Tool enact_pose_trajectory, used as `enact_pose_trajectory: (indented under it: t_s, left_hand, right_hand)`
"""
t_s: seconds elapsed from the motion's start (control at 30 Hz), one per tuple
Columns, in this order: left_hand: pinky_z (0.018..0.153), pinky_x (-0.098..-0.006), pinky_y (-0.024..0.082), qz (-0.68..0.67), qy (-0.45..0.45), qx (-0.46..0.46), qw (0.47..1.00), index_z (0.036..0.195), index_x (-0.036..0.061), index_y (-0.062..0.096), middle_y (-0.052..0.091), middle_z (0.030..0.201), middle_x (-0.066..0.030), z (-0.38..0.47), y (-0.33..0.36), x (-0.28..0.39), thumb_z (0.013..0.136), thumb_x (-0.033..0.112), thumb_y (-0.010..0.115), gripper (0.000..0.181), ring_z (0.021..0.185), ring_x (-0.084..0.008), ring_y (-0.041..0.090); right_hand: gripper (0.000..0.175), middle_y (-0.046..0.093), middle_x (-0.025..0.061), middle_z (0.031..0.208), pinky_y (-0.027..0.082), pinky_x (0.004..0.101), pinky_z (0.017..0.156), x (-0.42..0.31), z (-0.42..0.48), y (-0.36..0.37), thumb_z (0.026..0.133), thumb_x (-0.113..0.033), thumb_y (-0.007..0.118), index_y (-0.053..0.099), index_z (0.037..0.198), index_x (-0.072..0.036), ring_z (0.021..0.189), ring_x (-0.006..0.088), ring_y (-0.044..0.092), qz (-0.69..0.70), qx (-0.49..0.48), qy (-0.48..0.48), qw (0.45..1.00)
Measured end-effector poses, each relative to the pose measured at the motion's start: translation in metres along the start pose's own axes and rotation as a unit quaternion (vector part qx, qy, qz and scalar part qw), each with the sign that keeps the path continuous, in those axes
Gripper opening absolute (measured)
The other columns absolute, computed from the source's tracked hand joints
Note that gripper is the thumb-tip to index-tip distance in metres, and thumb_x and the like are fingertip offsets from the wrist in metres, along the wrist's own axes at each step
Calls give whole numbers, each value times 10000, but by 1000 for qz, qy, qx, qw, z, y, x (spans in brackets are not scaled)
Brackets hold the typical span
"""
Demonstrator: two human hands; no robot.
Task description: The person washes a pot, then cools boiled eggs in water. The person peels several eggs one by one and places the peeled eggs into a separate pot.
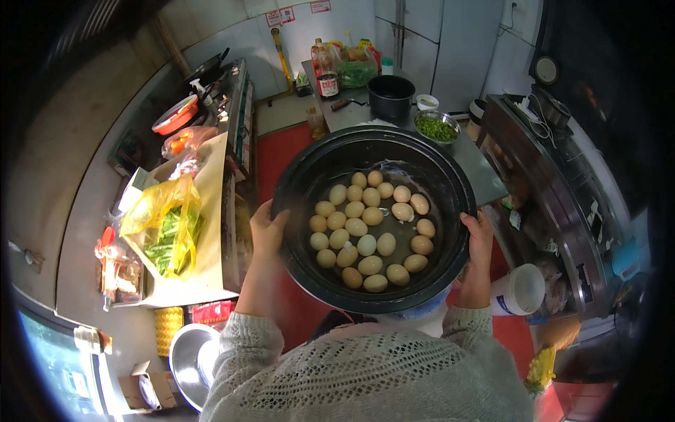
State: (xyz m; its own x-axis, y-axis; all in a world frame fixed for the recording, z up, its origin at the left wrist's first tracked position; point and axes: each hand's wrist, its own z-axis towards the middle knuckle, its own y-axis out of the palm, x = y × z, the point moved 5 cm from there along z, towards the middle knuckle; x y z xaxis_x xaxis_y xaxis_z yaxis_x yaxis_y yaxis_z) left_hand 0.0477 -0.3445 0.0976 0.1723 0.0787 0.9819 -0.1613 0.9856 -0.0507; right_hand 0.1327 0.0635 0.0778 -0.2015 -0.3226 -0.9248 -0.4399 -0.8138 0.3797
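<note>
A large round black pot (375, 305) is held up in front of me by both hands. Inside it lie many light-brown and pale eggs (356, 227), spread over the bottom, with what looks like shallow water around them. My left hand (269, 227) grips the pot's rim on the left, thumb over the edge. On the opposite side my right hand (478, 235) holds the rim in the same way. Whether the eggs' shells are cracked I cannot tell.
Beyond the pot, a metal table (474, 169) bears a smaller black pot (391, 97), a bowl of chopped greens (436, 128), and bottles. At left, a counter (211, 211) holds a yellow bag of green vegetables (174, 232). A white bucket (519, 290) stands at right, a steel basin (184, 348) lower left.
</note>
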Motion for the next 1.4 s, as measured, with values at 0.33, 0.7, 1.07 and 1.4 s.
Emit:
enact_pose_trajectory:
  t_s: [0.33, 0.7, 1.07, 1.4]
  left_hand:
    - [779, -283, 474, -22, -14, -182, 983, 1057, -69, 589, 660, 901, -113, 180, 106, -76, 785, 67, 614, 305, 833, -165, 615]
    - [767, -331, 489, 16, 3, -336, 942, 1166, -4, 534, 662, 925, -182, 310, 182, -124, 778, 129, 621, 419, 850, -268, 651]
    - [670, -261, 477, 70, -19, -585, 808, 1071, -35, 553, 623, 874, -73, 351, 195, -133, 911, 242, 554, 320, 774, -115, 586]
    - [902, -407, 395, 241, 525, -373, 726, 1059, 93, 632, 625, 966, -98, 532, 350, -133, 685, 206, 743, 407, 953, -221, 557]
  right_hand:
    - [226, 643, 92, 877, 485, 256, 677, 8, 67, 9, 820, -110, 588, 594, 980, 50, 740, 150, 609, -44, 131, -61, 989]
    - [186, 634, 43, 780, 451, 223, 586, 55, 76, 43, 827, -146, 650, 614, 889, 25, 636, 94, 566, -217, 381, 2, 899]
    - [242, 580, -13, 779, 400, 216, 612, 58, 60, 48, 907, -234, 589, 619, 898, 5, 688, 63, 491, -316, 431, 46, 844]
    - [370, 558, 25, 837, 437, 253, 675, 26, 23, 95, 978, -332, 439, 591, 1088, -13, 754, 134, 524, -551, 563, 29, 615]
